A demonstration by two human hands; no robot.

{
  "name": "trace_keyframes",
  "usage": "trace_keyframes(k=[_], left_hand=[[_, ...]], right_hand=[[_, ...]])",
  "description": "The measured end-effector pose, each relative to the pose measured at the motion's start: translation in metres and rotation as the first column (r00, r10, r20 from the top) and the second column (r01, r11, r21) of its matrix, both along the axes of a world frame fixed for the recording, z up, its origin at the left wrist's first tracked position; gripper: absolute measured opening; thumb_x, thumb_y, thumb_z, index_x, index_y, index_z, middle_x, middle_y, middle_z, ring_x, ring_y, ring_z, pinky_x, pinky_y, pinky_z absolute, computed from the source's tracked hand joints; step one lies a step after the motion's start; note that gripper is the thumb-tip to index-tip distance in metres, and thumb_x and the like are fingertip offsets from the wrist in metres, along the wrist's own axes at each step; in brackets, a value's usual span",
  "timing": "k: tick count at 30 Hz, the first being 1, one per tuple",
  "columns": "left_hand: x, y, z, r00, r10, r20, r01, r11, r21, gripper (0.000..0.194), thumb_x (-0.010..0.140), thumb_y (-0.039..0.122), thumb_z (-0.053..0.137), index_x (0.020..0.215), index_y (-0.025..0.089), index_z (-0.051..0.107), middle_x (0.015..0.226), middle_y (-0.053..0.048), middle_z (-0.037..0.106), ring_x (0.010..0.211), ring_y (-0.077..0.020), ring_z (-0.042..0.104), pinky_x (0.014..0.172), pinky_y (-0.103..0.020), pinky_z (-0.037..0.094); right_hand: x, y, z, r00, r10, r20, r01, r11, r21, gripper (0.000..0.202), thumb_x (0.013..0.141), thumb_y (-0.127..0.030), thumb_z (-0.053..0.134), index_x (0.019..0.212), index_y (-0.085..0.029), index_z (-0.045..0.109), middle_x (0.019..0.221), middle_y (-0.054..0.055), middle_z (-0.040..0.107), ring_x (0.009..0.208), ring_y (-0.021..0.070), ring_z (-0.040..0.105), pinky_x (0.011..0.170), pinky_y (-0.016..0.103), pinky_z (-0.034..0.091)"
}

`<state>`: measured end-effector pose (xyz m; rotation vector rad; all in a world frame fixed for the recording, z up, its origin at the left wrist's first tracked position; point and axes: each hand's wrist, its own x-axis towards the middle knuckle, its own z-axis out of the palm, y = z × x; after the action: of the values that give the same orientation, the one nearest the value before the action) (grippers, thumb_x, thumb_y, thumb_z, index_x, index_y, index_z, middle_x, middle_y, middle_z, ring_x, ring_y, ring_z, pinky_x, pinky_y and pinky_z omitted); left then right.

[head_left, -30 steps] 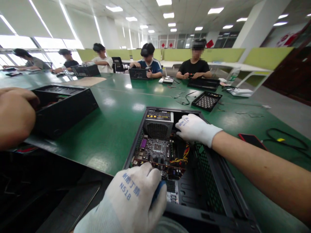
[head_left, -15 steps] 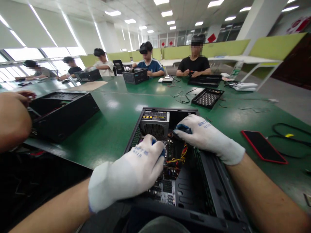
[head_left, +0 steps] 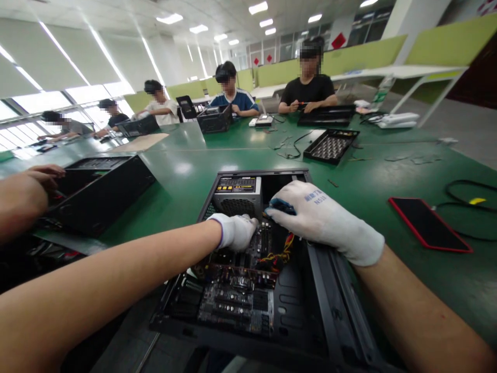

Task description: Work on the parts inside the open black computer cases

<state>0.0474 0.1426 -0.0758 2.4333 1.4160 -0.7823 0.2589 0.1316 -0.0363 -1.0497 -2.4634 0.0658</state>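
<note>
An open black computer case (head_left: 337,316) lies on the green table (head_left: 182,181) in front of me. Inside are a motherboard (head_left: 236,300), a grey power supply (head_left: 236,192) at the far end and a bundle of yellow, red and black wires (head_left: 281,255). My left hand (head_left: 235,230), in a white glove, reaches deep into the case and presses on the board just below the power supply; its fingertips are hidden. My right hand (head_left: 324,217), also gloved, rests over the case's far right side, fingers curled down by the power supply's corner. What either hand grips is hidden.
A second black case (head_left: 103,191) stands at the left, with another person's hand (head_left: 23,194) at it. A red-edged phone (head_left: 429,224) and a black cable (head_left: 471,210) lie at the right. A black tray (head_left: 332,146) sits farther back. Several people work across the table.
My left hand moved from the case's near edge forward into it, up to the power supply. My right hand stayed near the far right corner. The camera tilted down.
</note>
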Motion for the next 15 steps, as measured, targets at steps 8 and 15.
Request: trace_keyframes(k=[8, 15], left_hand=[[-0.007, 0.006, -0.016, 1.000, 0.017, -0.018, -0.017, 1.000, 0.002, 0.084, 0.070, 0.022, 0.081, 0.145, 0.013, 0.046, 0.141, -0.024, 0.055, 0.122, -0.0399, 0.067, 0.101, -0.048, 0.057], [-0.009, 0.010, -0.020, 1.000, 0.019, -0.010, -0.018, 0.999, 0.045, 0.089, 0.067, 0.024, 0.086, 0.147, 0.013, 0.047, 0.141, -0.022, 0.057, 0.123, -0.0390, 0.066, 0.105, -0.045, 0.055]], right_hand=[[0.002, -0.002, 0.002, 0.999, 0.031, 0.038, -0.032, 0.999, 0.016, 0.037, 0.102, -0.046, 0.058, 0.108, -0.013, 0.075, 0.104, 0.013, 0.075, 0.101, 0.0271, 0.065, 0.092, 0.038, 0.046], [0.002, -0.003, 0.002, 0.999, 0.023, 0.041, -0.024, 0.999, 0.022, 0.038, 0.102, -0.046, 0.058, 0.107, -0.013, 0.074, 0.105, 0.014, 0.074, 0.102, 0.0284, 0.065, 0.093, 0.039, 0.046]])
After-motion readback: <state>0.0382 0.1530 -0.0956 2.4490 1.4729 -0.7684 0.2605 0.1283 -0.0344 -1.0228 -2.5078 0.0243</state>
